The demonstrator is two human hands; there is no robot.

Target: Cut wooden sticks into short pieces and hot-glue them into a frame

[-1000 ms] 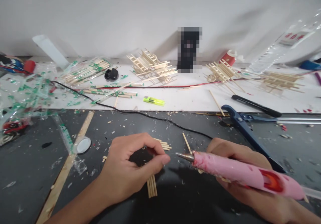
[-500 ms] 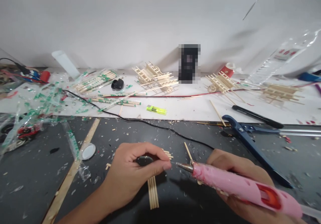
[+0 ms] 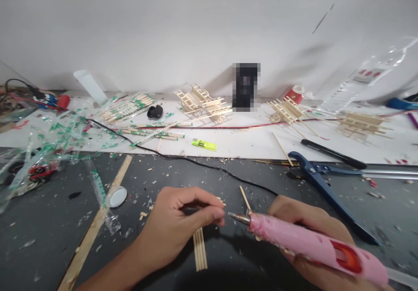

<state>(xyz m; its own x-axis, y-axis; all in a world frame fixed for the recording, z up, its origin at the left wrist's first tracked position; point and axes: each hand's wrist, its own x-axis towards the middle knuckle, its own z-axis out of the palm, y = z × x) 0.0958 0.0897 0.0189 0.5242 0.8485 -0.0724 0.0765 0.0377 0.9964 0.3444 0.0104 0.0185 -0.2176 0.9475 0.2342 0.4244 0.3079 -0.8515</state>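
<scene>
My right hand (image 3: 311,228) is wrapped around a pink hot glue gun (image 3: 294,234), its metal nozzle pointing left. A clear glue stick (image 3: 400,278) sticks out of its back end. Just left of the nozzle tip, my left hand (image 3: 184,225) has thumb and index finger pinched together; whatever lies between them is too small to make out. Below these fingers several thin wooden sticks (image 3: 200,249) lie side by side on the dark table, partly hidden by the hand. A single stick (image 3: 244,199) shows beyond the glue gun.
Small stick-built carts (image 3: 204,104) stand on the white strip at the back. Blue-handled cutters (image 3: 329,195) lie right, near a black utility knife (image 3: 333,154). A black cable (image 3: 202,162) crosses the table. Plastic wrappers (image 3: 62,130) crowd the left, near a white lid (image 3: 116,196).
The view has shifted slightly. Both hands keep nearly the same pose, with the nozzle still close to my left fingertips.
</scene>
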